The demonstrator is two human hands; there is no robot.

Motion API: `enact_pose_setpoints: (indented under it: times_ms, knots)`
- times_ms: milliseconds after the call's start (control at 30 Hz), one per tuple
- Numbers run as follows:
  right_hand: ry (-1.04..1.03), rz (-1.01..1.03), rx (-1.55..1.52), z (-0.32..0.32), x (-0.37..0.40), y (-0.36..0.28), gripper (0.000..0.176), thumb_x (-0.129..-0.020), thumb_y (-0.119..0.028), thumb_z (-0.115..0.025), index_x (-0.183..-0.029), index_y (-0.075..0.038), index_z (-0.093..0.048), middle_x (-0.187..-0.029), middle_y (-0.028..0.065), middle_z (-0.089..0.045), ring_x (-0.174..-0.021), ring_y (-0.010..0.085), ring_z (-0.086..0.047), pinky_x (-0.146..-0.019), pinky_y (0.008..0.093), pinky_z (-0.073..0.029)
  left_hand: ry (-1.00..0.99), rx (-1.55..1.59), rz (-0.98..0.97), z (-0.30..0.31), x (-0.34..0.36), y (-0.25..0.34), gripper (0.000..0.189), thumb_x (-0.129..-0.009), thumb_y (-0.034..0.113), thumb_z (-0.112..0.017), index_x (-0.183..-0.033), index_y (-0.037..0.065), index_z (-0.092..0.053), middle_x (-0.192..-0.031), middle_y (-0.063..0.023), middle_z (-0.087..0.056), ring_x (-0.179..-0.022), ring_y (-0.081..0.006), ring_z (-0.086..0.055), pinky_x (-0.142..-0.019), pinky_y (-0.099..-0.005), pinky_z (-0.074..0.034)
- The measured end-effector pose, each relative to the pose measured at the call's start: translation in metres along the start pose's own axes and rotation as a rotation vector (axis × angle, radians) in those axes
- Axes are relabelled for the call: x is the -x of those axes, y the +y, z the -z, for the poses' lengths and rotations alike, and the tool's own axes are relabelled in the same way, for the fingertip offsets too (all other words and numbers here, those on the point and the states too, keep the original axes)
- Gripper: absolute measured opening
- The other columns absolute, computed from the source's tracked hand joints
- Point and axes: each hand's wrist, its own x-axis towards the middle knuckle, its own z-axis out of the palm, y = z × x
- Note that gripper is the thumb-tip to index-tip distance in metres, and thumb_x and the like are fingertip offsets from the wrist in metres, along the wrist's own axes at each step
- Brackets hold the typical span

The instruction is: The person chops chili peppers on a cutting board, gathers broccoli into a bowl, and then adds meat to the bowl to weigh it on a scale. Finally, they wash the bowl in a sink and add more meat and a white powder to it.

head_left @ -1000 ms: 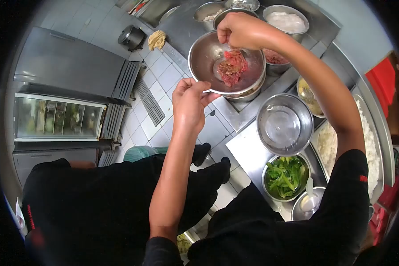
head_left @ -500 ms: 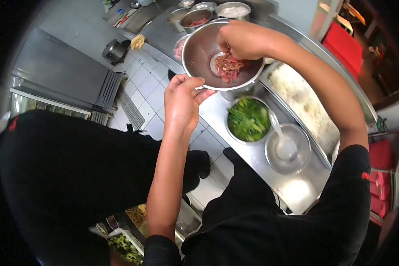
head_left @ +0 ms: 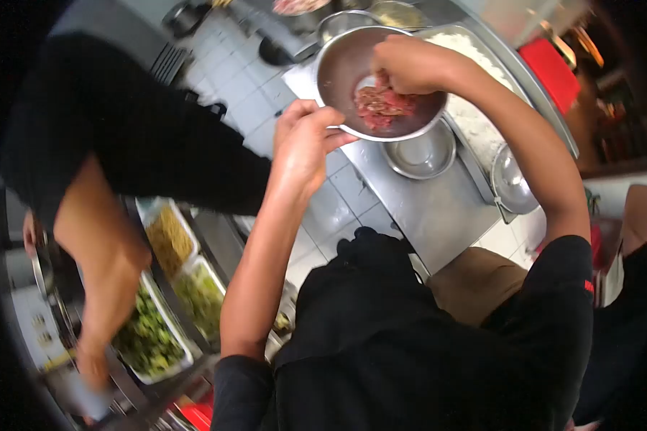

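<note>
Holding the metal bowl (head_left: 338, 68) up by its rim, the left hand (head_left: 305, 144) pinches just one edge. The right hand (head_left: 410, 65) is closed on the red meat (head_left: 381, 104) inside. A hard push could tip the bowl and drop meat on the counter (head_left: 438, 208) below

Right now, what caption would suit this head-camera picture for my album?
Left hand grips the rim of a steel bowl while the right hand digs into raw red meat inside it.

Upper centre of the frame, your left hand (head_left: 305, 140) pinches thumb against fingers, forearm raised. Just above and right of it, your right hand (head_left: 406, 65) curls its fingers downward, arm bent.
</note>
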Motion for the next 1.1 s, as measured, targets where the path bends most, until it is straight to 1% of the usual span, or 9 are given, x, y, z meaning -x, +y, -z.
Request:
enact_pose_setpoints:
  times_ms: [200, 267, 367, 600, 733, 867, 900, 933, 1100]
  knots:
    - [0.037, 0.340, -0.036, -0.029, -0.015, -0.019, 0.013, -0.066, -0.003, -0.063, -0.077, 0.000, -0.069, -0.076, 0.0211, -0.066, -0.074, 0.0345, -0.065, -0.068, 0.0423, -0.050, 0.199, 0.070, -0.090, 0.023, 0.048, -0.050, 0.010, -0.080, 0.001, -0.060, -0.087, -0.002, -0.053, -0.089, -0.0142, -0.063, -0.078, -0.0244, -0.065, -0.072, -0.0376, -0.057]
    - [-0.083, 0.335, -0.016, -0.028, -0.014, -0.054, 0.015, -0.064, -0.002, -0.063, -0.078, 0.000, -0.069, -0.076, 0.0208, -0.066, -0.074, 0.0325, -0.066, -0.069, 0.0413, -0.050, 0.308, 0.104, -0.117, 0.032, 0.066, -0.066, 0.012, -0.078, -0.002, -0.062, -0.084, -0.001, -0.052, -0.083, -0.0120, -0.062, -0.069, -0.0216, -0.065, -0.065, -0.0351, -0.060]
    - [-0.141, 0.576, -0.072, -0.056, -0.030, -0.080, 0.019, -0.063, 0.001, -0.062, -0.081, 0.001, -0.067, -0.076, 0.0208, -0.064, -0.077, 0.0353, -0.064, -0.071, 0.0409, -0.049, 0.446, 0.185, -0.149, 0.049, 0.105, -0.091, 0.018, -0.074, -0.005, -0.064, -0.080, 0.002, -0.048, -0.075, -0.0067, -0.056, -0.063, -0.0179, -0.062, -0.057, -0.0328, -0.060]
    - [-0.220, 0.997, -0.086, -0.078, 0.004, -0.204, 0.016, -0.064, -0.002, -0.062, -0.079, 0.004, -0.062, -0.079, 0.0215, -0.060, -0.081, 0.0411, -0.059, -0.074, 0.0441, -0.048, 0.731, 0.314, -0.202, 0.078, 0.239, -0.127, 0.016, -0.076, -0.005, -0.063, -0.085, -0.001, -0.050, -0.081, -0.0093, -0.057, -0.062, -0.0191, -0.062, -0.057, -0.0320, -0.059]
    - [-0.326, 1.054, -0.262, -0.071, 0.048, -0.294, 0.014, -0.067, -0.003, -0.060, -0.078, 0.004, -0.058, -0.080, 0.0220, -0.060, -0.080, 0.0395, -0.059, -0.071, 0.0436, -0.047, 0.881, 0.322, -0.232, 0.093, 0.346, -0.130, 0.015, -0.077, -0.003, -0.063, -0.087, 0.001, -0.052, -0.089, -0.0095, -0.058, -0.069, -0.0187, -0.064, -0.060, -0.0323, -0.059]
    - [-0.653, 1.046, -0.802, -0.091, 0.084, -0.405, 0.010, -0.077, -0.004, -0.058, -0.073, 0.001, -0.051, -0.081, 0.0136, -0.064, -0.080, 0.0233, -0.065, -0.071, 0.0329, -0.050, 1.069, 0.373, -0.379, 0.110, 0.463, -0.136, 0.014, -0.077, -0.004, -0.062, -0.084, 0.001, -0.051, -0.088, -0.0101, -0.057, -0.071, -0.0188, -0.065, -0.059, -0.0327, -0.060]
    - [-0.760, 1.121, -0.843, -0.093, 0.089, -0.437, 0.011, -0.083, -0.007, -0.058, -0.079, -0.001, -0.050, -0.088, 0.0097, -0.063, -0.084, 0.0173, -0.064, -0.074, 0.0291, -0.051, 1.118, 0.365, -0.412, 0.116, 0.494, -0.136, 0.014, -0.077, -0.003, -0.062, -0.085, 0.001, -0.051, -0.086, -0.0098, -0.058, -0.071, -0.0186, -0.065, -0.059, -0.0325, -0.060]
    - [-0.856, 1.020, -0.923, -0.091, 0.104, -0.470, 0.011, -0.086, -0.011, -0.059, -0.088, -0.001, -0.052, -0.091, 0.0088, -0.062, -0.081, 0.0162, -0.064, -0.074, 0.0287, -0.053, 1.172, 0.358, -0.452, 0.122, 0.525, -0.136, 0.015, -0.077, -0.003, -0.062, -0.085, 0.001, -0.051, -0.085, -0.0095, -0.058, -0.070, -0.0183, -0.065, -0.060, -0.0323, -0.061]
    - [-0.742, 1.056, -1.169, -0.104, 0.147, -0.633, 0.014, -0.090, -0.012, -0.059, -0.096, -0.001, -0.054, -0.093, 0.0091, -0.060, -0.076, 0.0188, -0.064, -0.069, 0.0317, -0.058, 1.451, 0.255, -0.574, 0.159, 0.640, -0.117, 0.013, -0.079, -0.002, -0.061, -0.086, 0.000, -0.050, -0.084, -0.0103, -0.059, -0.072, -0.0193, -0.063, -0.063, -0.0313, -0.059]
